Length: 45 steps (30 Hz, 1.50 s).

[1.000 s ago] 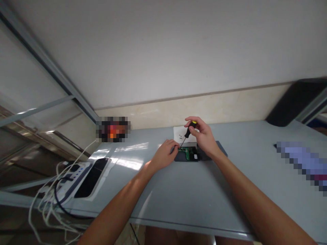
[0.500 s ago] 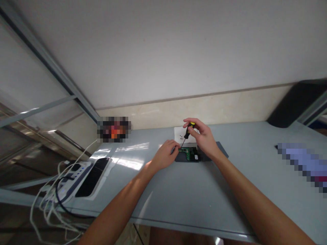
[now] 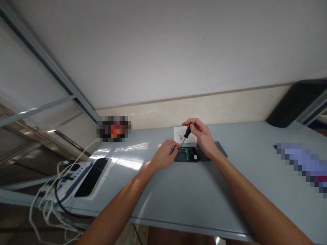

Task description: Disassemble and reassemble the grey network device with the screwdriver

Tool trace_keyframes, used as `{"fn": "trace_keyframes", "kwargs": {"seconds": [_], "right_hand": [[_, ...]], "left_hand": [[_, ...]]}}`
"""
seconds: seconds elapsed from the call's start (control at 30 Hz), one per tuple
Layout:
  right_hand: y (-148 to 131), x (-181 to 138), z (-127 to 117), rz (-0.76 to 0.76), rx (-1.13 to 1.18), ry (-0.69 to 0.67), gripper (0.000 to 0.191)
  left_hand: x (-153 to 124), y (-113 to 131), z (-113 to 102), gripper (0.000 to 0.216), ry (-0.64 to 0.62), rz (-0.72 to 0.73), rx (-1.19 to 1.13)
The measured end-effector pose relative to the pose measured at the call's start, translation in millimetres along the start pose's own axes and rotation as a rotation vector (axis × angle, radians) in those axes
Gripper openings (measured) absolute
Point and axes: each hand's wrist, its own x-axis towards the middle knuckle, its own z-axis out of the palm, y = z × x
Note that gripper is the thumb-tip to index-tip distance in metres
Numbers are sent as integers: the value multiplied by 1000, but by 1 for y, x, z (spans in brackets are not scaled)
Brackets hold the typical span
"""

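My right hand (image 3: pixel 204 136) is closed round the black-and-yellow handle of a screwdriver (image 3: pixel 188 131). Its thin shaft slants down to the upper left part of a green circuit board (image 3: pixel 187 153). The board lies in an opened dark grey casing (image 3: pixel 184 159) on the table. At the casing's left end, my left hand (image 3: pixel 166 153) grips the edge with bent fingers, close to the screwdriver's tip. Just behind the board is a white sheet of paper (image 3: pixel 176 133) with several tiny dark pieces, apparently screws (image 3: pixel 181 136). My right hand covers part of the casing and paper.
On the grey table (image 3: pixel 173 194), a phone with a black screen (image 3: pixel 92 178) lies at the left beside a white power strip (image 3: pixel 74 182) with tangled cables (image 3: pixel 47 211). Blurred-out items sit at the back left and far right. A black cylinder (image 3: pixel 293 105) leans at the back right.
The fingers of my right hand have shifted on the screwdriver, and its handle leans slightly differently. My left hand keeps its place at the casing.
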Motion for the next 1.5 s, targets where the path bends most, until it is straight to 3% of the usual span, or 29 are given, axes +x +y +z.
{"fn": "trace_keyframes", "kwargs": {"seconds": [0.1, 0.43, 0.67, 0.83, 1.1, 1.27, 1.5], "right_hand": [[0, 1, 0, 29, 38, 20, 31], [5, 3, -4, 12, 12, 12, 33], [7, 3, -6, -4, -31, 49, 15], [7, 1, -6, -6, -44, 3, 27], [4, 1, -3, -35, -128, 58, 12], [3, 0, -1, -46, -93, 23, 22], [0, -2, 2, -52, -127, 66, 10]], "left_hand": [[0, 0, 0, 21, 4, 2, -3], [0, 0, 0, 22, 3, 0, -1], [0, 1, 0, 22, 6, 0, -4], [0, 0, -1, 21, 6, 1, -2], [0, 1, 0, 22, 2, -10, 3], [0, 1, 0, 22, 0, -15, -1], [0, 2, -1, 22, 2, -18, 1]]}}
